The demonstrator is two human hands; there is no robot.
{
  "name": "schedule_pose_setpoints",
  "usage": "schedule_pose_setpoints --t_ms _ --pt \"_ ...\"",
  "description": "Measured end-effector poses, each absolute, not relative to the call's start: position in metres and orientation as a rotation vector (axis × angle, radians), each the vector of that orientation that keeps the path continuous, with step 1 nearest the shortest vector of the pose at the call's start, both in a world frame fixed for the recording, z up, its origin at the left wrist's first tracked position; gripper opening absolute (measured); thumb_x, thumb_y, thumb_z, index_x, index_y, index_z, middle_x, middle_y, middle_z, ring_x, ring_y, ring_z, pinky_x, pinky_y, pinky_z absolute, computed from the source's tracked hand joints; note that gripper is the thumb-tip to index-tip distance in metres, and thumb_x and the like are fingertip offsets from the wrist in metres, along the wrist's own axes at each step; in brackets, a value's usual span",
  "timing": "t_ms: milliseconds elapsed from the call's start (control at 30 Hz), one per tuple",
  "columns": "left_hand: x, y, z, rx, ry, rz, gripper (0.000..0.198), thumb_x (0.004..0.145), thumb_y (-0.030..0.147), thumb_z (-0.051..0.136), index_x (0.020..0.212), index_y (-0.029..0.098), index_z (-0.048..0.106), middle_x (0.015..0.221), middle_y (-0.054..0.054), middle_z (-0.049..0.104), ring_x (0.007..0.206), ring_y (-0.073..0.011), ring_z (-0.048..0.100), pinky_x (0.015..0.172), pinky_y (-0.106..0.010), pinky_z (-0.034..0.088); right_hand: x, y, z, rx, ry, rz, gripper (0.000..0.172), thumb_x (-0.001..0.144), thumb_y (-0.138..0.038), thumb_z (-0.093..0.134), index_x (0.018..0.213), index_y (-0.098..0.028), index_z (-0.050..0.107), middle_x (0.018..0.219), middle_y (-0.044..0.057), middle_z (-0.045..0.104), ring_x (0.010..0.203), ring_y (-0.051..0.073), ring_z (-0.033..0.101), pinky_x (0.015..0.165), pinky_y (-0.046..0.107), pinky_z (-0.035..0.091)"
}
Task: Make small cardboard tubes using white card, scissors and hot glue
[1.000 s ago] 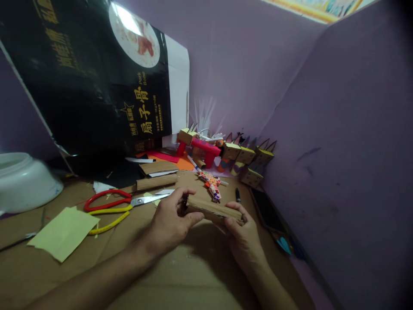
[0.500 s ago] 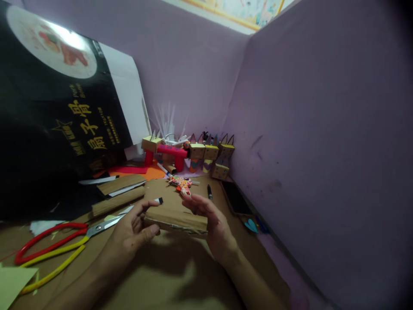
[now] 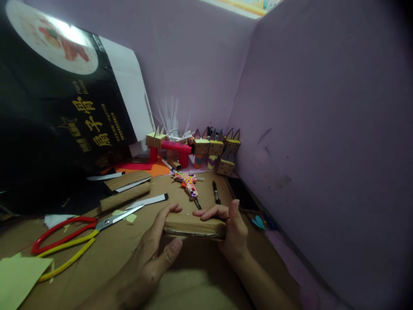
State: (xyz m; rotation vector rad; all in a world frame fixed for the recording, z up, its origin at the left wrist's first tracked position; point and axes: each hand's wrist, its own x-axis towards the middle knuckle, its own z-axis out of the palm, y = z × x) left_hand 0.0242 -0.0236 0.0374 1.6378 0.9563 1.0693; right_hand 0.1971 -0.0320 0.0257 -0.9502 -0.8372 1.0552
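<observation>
A small folded block of brown cardboard [image 3: 195, 226] is held level between my two hands above the table. My left hand [image 3: 155, 254] cups its left end, fingers along the far side and thumb just below the near edge. At the other end, my right hand [image 3: 234, 232] grips the block with its forefinger bent over the top and its thumb raised. The near edge of the block shows its layers. Large scissors [image 3: 105, 223] with red and yellow handles lie left of my hands, blades partly open. Beyond the block lies a white paper strip [image 3: 148, 201] with a black end.
Cut cardboard strips [image 3: 125, 196] lie at the left. A glue gun with a floral pattern [image 3: 187, 181], a black pen [image 3: 216, 192] and a dark phone [image 3: 241, 193] lie farther back. Cardboard animal heads [image 3: 201, 147] stand by the purple wall [image 3: 306, 107]. A black carton [image 3: 41, 116] leans at left.
The block and both hands have shifted right in view. My right hand has gone from flat against the end to fingers bent over it. My left thumb has slipped below the edge.
</observation>
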Motion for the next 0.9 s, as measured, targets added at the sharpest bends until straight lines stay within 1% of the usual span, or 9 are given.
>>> schedule_pose_setpoints --t_ms 133,233,333,467,533,600,667,767,900 --pt "0.023 -0.023 0.031 1.721 1.033 1.045 0.046 0.078 0.045 0.055 0.120 0.026 0.052 0.123 -0.007 0.056 0.112 -0.0297 0.049 0.092 -0.036 0.036 0.195 -0.031 0.025 -0.984 -0.829 0.985 0.072 0.075 -0.075 0.033 0.053 -0.017 0.068 0.065 0.010 0.071 0.069 0.023 0.065 0.071 0.033 0.045" --pt "0.022 -0.016 0.026 1.669 1.044 1.009 0.042 0.080 0.046 0.054 0.115 0.022 0.051 0.095 -0.007 0.066 0.082 -0.0238 0.061 0.072 -0.031 0.045 0.197 -0.031 0.031 -0.885 -0.842 1.130 0.072 0.072 -0.078 0.033 0.061 -0.017 0.070 0.071 0.011 0.072 0.073 0.024 0.065 0.072 0.034 0.046" --pt "0.018 -0.005 0.027 1.473 0.945 1.012 0.047 0.081 0.048 0.053 0.118 0.019 0.047 0.069 -0.002 0.065 0.063 -0.0180 0.059 0.061 -0.026 0.044 0.203 -0.031 0.040 -0.685 -0.837 1.361 0.074 0.071 -0.079 0.031 0.085 -0.018 0.071 0.091 0.011 0.071 0.090 0.027 0.063 0.081 0.040 0.046" --pt "0.011 0.007 0.034 1.122 0.800 1.062 0.048 0.079 0.040 0.060 0.120 0.019 0.048 0.076 -0.001 0.064 0.066 -0.0139 0.057 0.063 -0.023 0.045 0.211 -0.033 0.043 -0.627 -1.003 1.396 0.061 0.063 -0.062 0.065 0.110 -0.023 0.062 0.122 0.010 0.058 0.110 0.028 0.054 0.088 0.041 0.043" --pt "0.009 0.010 0.036 0.951 0.733 1.060 0.044 0.078 0.033 0.062 0.119 0.019 0.051 0.083 -0.002 0.063 0.068 -0.0131 0.055 0.063 -0.022 0.045 0.211 -0.035 0.040 -0.665 -1.158 1.417 0.071 0.055 -0.048 0.078 0.119 -0.024 0.056 0.122 0.010 0.057 0.107 0.027 0.055 0.086 0.039 0.045" --pt "0.009 0.013 0.037 0.813 0.692 1.011 0.040 0.079 0.028 0.061 0.118 0.018 0.054 0.083 -0.003 0.061 0.068 -0.0135 0.053 0.060 -0.024 0.046 0.210 -0.038 0.037 -0.701 -1.269 1.455 0.077 0.057 -0.045 0.078 0.125 -0.023 0.051 0.110 0.010 0.063 0.097 0.026 0.060 0.083 0.040 0.045" --pt "0.009 0.015 0.036 0.705 0.685 0.968 0.037 0.080 0.024 0.058 0.116 0.017 0.056 0.079 -0.003 0.061 0.065 -0.0138 0.052 0.057 -0.025 0.046 0.207 -0.039 0.035 -0.716 -1.324 1.438 0.068 0.064 -0.046 0.072 0.124 -0.022 0.052 0.100 0.009 0.066 0.090 0.024 0.062 0.082 0.041 0.046" --pt "0.010 0.019 0.033 0.652 0.708 0.961 0.035 0.079 0.020 0.058 0.114 0.015 0.059 0.078 -0.004 0.060 0.065 -0.0145 0.053 0.055 -0.025 0.046 0.205 -0.039 0.032 -0.775 -1.370 1.185 0.039 0.072 -0.037 0.066 0.108 -0.023 0.064 0.103 0.008 0.065 0.088 0.022 0.061 0.077 0.037 0.048" --pt "0.010 0.023 0.028 0.701 0.735 0.971 0.034 0.077 0.019 0.061 0.109 0.013 0.062 0.077 -0.005 0.060 0.065 -0.0152 0.054 0.054 -0.025 0.047 0.203 -0.038 0.033 -0.873 -1.339 0.716 0.017 0.070 -0.017 0.063 0.085 -0.022 0.069 0.089 0.005 0.062 0.074 0.016 0.059 0.065 0.027 0.047"
